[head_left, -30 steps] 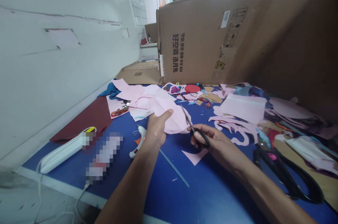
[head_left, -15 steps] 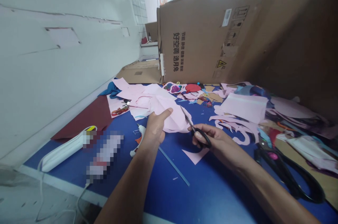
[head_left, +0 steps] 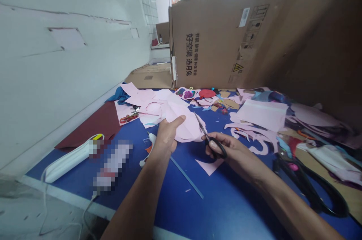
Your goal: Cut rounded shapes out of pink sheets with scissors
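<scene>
In the head view, the left hand (head_left: 167, 135) has a pink sheet (head_left: 190, 128) pinched in its grip over the tabletop (head_left: 226, 202); the right hand (head_left: 229, 145) holds black-handled scissors (head_left: 208, 141) at its right edge. A loose pinch could skew a cut; a lowered left forearm (head_left: 144, 191) could knock the glue gun (head_left: 153, 141).

Blue tbl (head_left: 220, 202) w/ pink scraps (head_left: 208, 166), glue gun (head_left: 152, 140), maroon sheet (head_left: 93, 128).

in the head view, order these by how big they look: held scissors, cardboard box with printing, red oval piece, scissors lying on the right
1. cardboard box
2. lying scissors, perhaps helped by nearness to the camera
3. held scissors, partly covered by fingers
4. red oval piece
</scene>
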`<state>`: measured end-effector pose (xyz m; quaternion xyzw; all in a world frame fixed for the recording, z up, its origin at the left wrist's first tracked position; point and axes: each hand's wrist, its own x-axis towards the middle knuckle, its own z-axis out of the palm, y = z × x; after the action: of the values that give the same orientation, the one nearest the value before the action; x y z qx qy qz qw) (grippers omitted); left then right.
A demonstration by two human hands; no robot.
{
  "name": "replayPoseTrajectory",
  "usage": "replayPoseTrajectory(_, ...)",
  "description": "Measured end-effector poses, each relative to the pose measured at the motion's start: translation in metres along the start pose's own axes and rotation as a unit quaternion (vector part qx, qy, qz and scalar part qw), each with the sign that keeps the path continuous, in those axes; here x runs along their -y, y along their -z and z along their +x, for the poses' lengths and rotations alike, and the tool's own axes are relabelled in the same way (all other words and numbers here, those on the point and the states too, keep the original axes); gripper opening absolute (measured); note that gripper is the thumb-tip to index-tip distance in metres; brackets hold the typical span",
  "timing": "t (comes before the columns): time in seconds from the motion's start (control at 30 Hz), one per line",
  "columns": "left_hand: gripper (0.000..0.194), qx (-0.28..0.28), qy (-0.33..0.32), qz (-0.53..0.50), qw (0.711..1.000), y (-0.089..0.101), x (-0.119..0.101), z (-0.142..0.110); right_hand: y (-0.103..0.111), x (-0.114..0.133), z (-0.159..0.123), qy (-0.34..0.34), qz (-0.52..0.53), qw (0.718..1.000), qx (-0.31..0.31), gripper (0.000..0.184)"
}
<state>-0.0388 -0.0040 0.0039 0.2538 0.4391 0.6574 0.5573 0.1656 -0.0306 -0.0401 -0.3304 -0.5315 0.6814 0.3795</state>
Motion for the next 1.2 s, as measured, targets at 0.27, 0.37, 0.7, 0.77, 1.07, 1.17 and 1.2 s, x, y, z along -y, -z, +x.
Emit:
replayPoseTrajectory(0.27,0.043,0.002,-0.001,0.004,1.0,-0.0011,0.0027,-0.001,0.0017,-0.0028,0.0013,0.006,0.007,1.0,-0.008,0.036)
replayPoseTrajectory(0.37,0.043,0.003,-0.004,0.001,1.0,-0.0004,0.0034,-0.0004,0.0009,-0.0018,0.0011,0.008,0.006,1.0,-0.011,0.035)
replayPoseTrajectory(0.7,0.052,0.003,0.006,-0.008,1.0,0.0,0.0033,-0.0001,-0.0003,-0.0002,0.0006,0.011,0.002,1.0,-0.015,0.033)
replayPoseTrajectory(0.77,0.05,0.005,0.002,-0.006,1.0,0.0001,0.0036,0.0004,-0.0001,-0.0004,0.0009,0.012,0.002,1.0,-0.017,0.033)
replayPoseTrajectory(1.07,0.046,0.014,0.003,-0.006,1.0,0.0027,0.0034,0.0027,0.0014,0.0003,0.0003,0.002,-0.019,1.0,-0.02,0.043)
replayPoseTrajectory(1.17,0.047,0.013,0.006,-0.004,1.0,0.003,0.002,0.003,0.0015,0.0012,0.0002,-0.002,-0.026,0.999,-0.021,0.044)
replayPoseTrajectory(1.2,0.046,0.012,0.008,-0.002,1.0,0.0032,0.0016,0.0033,0.0014,0.0015,0.0002,-0.003,-0.027,0.999,-0.02,0.044)
